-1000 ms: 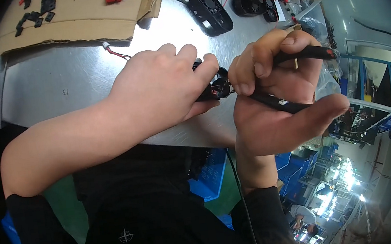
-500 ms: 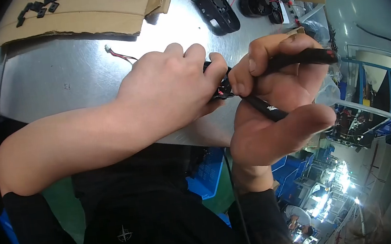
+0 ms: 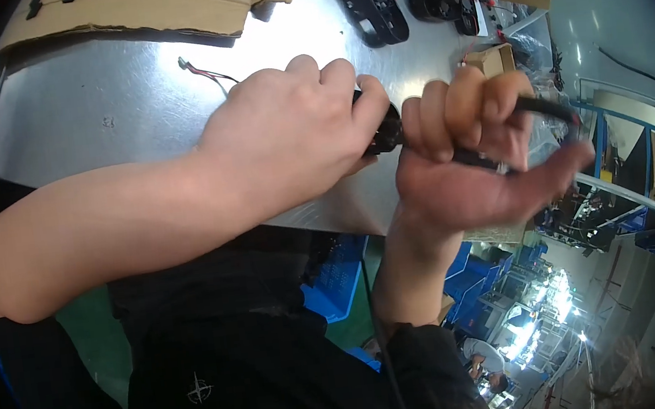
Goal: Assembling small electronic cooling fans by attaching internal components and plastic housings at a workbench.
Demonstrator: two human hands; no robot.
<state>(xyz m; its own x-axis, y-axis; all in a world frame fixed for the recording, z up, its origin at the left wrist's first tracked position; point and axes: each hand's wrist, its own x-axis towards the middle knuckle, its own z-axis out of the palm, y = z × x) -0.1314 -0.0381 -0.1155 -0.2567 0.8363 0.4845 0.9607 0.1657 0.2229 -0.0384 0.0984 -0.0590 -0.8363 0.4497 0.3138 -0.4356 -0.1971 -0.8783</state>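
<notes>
My left hand (image 3: pixel 294 123) reaches in from the left and is closed around a small black part (image 3: pixel 385 131), mostly hidden under the fingers. A thin red and black wire lead (image 3: pixel 208 74) with a small connector comes out from behind that hand over the metal table. My right hand (image 3: pixel 465 136), blurred at the thumb, is closed around a black two-handled tool (image 3: pixel 547 108) that looks like pliers. One handle sticks out past the fingers, and the other lies between palm and fingers. The tool's head meets the black part between my hands, where the contact is hidden.
The shiny metal table (image 3: pixel 106 100) carries a cardboard sheet (image 3: pixel 136 12) with small black pieces. Long black housings (image 3: pixel 369 2) with red wires lie at the back. A small open carton (image 3: pixel 489 61) stands behind my right hand. A blue crate (image 3: pixel 341 284) sits below the table edge.
My right fingers have closed in around the tool, and its handles have come closer together. Both hands have shifted slightly right in the picture; the table items sit higher in view.
</notes>
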